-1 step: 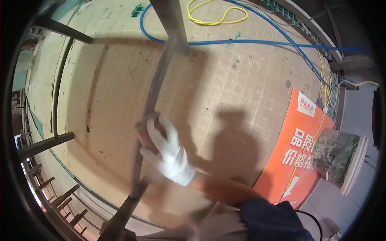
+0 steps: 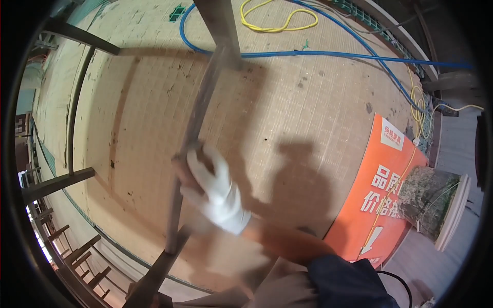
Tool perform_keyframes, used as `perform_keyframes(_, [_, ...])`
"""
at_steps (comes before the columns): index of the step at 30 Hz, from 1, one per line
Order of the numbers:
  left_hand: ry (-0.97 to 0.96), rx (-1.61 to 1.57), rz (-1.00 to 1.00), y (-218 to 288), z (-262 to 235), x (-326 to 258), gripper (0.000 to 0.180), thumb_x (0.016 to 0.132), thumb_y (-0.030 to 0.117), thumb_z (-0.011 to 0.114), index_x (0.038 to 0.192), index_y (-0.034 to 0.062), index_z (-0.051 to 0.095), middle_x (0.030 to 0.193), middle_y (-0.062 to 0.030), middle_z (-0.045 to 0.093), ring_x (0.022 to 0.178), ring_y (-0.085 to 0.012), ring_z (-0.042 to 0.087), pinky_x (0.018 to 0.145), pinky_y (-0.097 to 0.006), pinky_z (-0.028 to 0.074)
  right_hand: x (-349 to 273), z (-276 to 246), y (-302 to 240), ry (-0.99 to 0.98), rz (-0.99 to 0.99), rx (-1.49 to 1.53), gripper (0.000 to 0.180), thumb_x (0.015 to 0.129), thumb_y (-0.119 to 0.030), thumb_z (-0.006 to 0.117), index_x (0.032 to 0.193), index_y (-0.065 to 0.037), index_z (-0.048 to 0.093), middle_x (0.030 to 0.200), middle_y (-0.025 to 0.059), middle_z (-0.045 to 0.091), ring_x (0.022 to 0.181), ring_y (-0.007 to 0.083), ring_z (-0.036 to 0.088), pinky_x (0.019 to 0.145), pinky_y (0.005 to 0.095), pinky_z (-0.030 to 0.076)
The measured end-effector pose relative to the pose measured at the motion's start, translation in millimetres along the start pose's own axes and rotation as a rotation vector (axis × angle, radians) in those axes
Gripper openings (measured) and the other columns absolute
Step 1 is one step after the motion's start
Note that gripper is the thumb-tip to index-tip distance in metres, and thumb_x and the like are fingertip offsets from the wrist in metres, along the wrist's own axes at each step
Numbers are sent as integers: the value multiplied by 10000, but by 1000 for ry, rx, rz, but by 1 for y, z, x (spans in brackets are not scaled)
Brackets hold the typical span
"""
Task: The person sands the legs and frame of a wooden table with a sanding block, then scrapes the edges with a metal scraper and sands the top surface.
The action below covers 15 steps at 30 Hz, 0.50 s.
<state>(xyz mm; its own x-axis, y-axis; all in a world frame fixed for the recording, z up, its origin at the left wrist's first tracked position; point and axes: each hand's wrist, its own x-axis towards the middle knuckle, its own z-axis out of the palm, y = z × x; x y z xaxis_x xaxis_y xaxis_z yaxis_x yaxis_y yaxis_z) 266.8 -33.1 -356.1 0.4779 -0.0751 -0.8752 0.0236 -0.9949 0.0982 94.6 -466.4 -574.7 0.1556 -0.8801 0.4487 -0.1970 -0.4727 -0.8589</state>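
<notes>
My right hand (image 2: 218, 197), in a white glove, reaches in from the lower right. Its fingers and thumb close round a thin brownish pad (image 2: 186, 172), which lies against a dark wooden bar (image 2: 204, 100). Blur hides what kind of pad it is. The bar belongs to a dark wooden furniture frame and runs from a thick upright post (image 2: 218, 25) down to a lower rail (image 2: 156, 272). No part of my left hand can be made out.
More frame bars (image 2: 77, 108) stand at the left, with stacked frames (image 2: 82, 256) at lower left. Brown cardboard covers the floor (image 2: 308, 102). A blue hose (image 2: 318, 53) and a yellow cord (image 2: 280, 28) cross it. An orange printed sheet (image 2: 359, 205) and a patterned container (image 2: 429, 200) are at right.
Hardly anything differs. My right hand stays at the same stretch of the bar, its fingers slightly more blurred, and the whole view has shifted by a few pixels.
</notes>
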Motion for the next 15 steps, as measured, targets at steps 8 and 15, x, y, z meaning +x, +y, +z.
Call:
perform_keyframes(8, [-32, 81, -10, 12, 5, 5, 294, 923, 207, 730, 1147, 21, 684, 949, -108, 713, 889, -237, 694, 804, -386, 562, 0, -8, -17, -155, 345, 389, 427, 949, -38, 635, 1367, -42, 549, 1277, 168, 576, 1081, 337, 632, 895, 352, 555])
perform_keyframes(15, [76, 9, 102, 38, 21, 0, 177, 892, 145, 684, 1012, 15, 692, 861, -113, 708, 767, -174, 680, 638, -316, 537, -38, -35, 16, -475, -200, -163, 367, 941, -126, 650, 1306, -89, 641, 1273, 159, 602, 1007, 318, 654, 792, 340, 562])
